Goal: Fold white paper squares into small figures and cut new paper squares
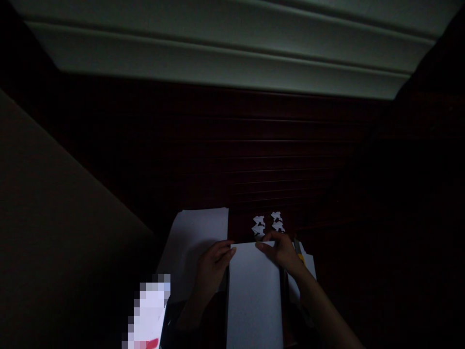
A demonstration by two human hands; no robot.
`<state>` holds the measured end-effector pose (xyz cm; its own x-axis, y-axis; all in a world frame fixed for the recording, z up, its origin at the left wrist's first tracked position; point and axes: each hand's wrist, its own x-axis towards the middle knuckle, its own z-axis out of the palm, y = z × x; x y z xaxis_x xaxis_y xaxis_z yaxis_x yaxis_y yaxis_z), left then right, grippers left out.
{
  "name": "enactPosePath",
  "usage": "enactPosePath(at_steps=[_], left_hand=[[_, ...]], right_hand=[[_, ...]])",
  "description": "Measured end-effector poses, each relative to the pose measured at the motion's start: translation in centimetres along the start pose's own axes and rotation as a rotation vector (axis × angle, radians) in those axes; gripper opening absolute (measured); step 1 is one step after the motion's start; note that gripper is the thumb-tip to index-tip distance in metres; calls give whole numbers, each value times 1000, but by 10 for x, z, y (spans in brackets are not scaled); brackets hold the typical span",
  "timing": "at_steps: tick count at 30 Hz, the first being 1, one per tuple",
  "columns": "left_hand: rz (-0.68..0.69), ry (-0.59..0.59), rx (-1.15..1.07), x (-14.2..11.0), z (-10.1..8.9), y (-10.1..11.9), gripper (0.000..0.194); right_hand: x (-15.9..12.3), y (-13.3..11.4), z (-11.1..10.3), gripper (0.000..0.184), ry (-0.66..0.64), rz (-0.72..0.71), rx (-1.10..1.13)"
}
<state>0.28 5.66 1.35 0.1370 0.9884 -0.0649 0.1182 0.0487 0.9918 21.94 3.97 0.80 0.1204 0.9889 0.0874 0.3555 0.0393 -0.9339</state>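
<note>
Dim all round: pale ridged panel [218,53] above, dark surface [240,223] below. Paper [254,295] over it, left hand [212,266] pinching far-left corner, right hand [285,252] pinching far edge (sheets [198,228] left, folded bits [259,228] beyond).

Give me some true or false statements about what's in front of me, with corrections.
1. The right hand is at the far edge of the narrow paper. True.
2. The left hand is well away from the narrow paper. False: the left hand is at its far left corner.
3. Small white paper pieces lie beyond the narrow paper. True.
4. The wide paper lies right of the narrow paper. False: the wide paper lies left.
</note>
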Motion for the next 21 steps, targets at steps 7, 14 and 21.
enactPosePath(at_steps=[7, 14, 21], left_hand=[[3, -7, 2, -1, -1, 1, 27], [-16, -9, -15, 0, 0, 0, 25], [-21, 5, -5, -1, 1, 5, 25]], right_hand=[[-1, 2, 0, 26, -48, -38, 57], [0, 6, 3, 21, -71, -51, 81], [-1, 5, 2, 24, -80, -47, 89]])
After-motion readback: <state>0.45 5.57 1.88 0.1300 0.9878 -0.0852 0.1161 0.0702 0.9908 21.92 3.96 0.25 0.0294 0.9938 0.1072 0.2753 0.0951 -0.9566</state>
